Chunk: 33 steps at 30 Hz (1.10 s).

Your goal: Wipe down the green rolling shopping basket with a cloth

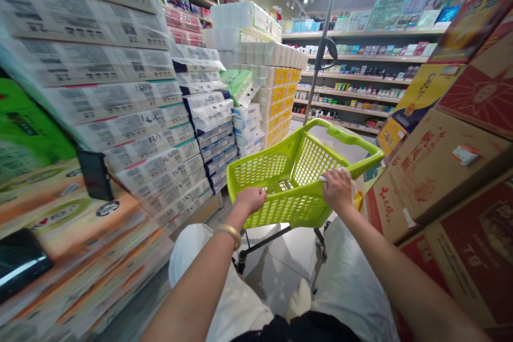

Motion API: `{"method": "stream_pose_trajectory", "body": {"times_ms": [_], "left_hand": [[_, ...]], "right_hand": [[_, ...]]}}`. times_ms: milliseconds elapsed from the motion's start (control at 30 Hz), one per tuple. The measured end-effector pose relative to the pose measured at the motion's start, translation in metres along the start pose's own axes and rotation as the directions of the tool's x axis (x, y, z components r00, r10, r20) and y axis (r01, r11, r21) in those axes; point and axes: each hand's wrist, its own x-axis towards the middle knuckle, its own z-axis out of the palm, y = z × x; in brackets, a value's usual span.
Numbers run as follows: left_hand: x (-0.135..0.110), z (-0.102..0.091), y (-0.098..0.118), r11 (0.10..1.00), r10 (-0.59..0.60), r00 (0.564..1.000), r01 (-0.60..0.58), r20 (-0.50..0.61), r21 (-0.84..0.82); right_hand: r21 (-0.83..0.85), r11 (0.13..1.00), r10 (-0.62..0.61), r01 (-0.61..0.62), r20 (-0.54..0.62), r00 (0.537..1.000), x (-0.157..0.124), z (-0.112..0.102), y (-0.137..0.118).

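A lime-green shopping cart [276, 216] with a perforated plastic basket stands turned sideways in front of me. My left hand [251, 200] is closed over the near rim of its basket, toward the left end, with a gold bangle [229, 234] on the wrist. My right hand [339, 187] grips the same rim farther right, below the cart's handle [356, 141]. Some small white material shows around the right fingers; I cannot make out what it is. The basket's visible floor holds nothing. Dark metal legs and wheels show beneath it.
Tall stacks of wrapped paper packs [132, 85] line the left side. Cardboard cartons [436, 171] crowd close on the right. Shelves of small boxes and bottles [356, 59] stand behind the cart. A thin metal pole [320, 53] rises beyond it. Tiled floor [272, 262] lies underneath.
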Motion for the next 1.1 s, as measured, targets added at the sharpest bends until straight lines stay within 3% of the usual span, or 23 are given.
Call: {"method": "stream_pose_trajectory", "body": {"times_ms": [67, 167, 267, 400, 567, 633, 733, 833, 967, 1100], "left_hand": [[0.003, 0.0, 0.001, 1.0, -0.003, 1.0, 0.003, -0.003, 0.008], [0.007, 0.0, -0.003, 1.0, -0.008, 1.0, 0.009, -0.012, 0.026], [0.012, -0.001, -0.01, 0.999, 0.005, 1.0, -0.004, -0.02, 0.043], [0.019, -0.003, -0.021, 0.998, 0.029, 0.999, -0.028, -0.021, 0.061], [0.03, -0.007, -0.034, 0.996, 0.039, 0.999, -0.037, -0.019, 0.078], [0.033, -0.01, -0.037, 0.996, 0.043, 0.999, -0.041, -0.017, 0.084], [0.032, -0.012, -0.038, 0.995, 0.049, 0.998, -0.045, -0.045, 0.092], [0.026, -0.013, -0.026, 0.995, 0.06, 0.991, -0.049, -0.118, 0.092], [0.017, -0.006, 0.014, 0.993, 0.115, 0.966, -0.102, -0.231, 0.066], [0.01, 0.008, 0.052, 0.986, 0.169, 0.939, -0.158, -0.3, 0.061]], "right_hand": [[0.021, 0.999, 0.041, -0.042, 0.017, 0.999, -0.002, 0.008, -0.025], [0.099, 0.995, -0.002, -0.004, 0.061, 0.998, -0.005, 0.021, -0.064], [0.139, 0.988, -0.075, 0.064, 0.081, 0.994, -0.004, 0.025, -0.081], [0.106, 0.967, -0.245, 0.232, 0.132, 0.961, 0.002, 0.012, -0.049], [-0.029, 0.974, -0.219, 0.223, 0.107, 0.97, 0.01, -0.018, 0.013], [-0.055, 0.979, -0.191, 0.196, 0.085, 0.978, 0.011, -0.024, 0.021], [-0.082, 0.992, -0.09, 0.094, 0.053, 0.995, 0.009, -0.02, 0.004], [-0.043, 0.996, -0.069, 0.073, 0.099, 0.993, 0.006, -0.005, -0.036], [0.041, 0.998, -0.049, 0.044, 0.128, 0.991, 0.003, 0.014, -0.089], [0.071, 0.99, -0.133, 0.124, 0.146, 0.98, 0.002, 0.017, -0.105]]}}
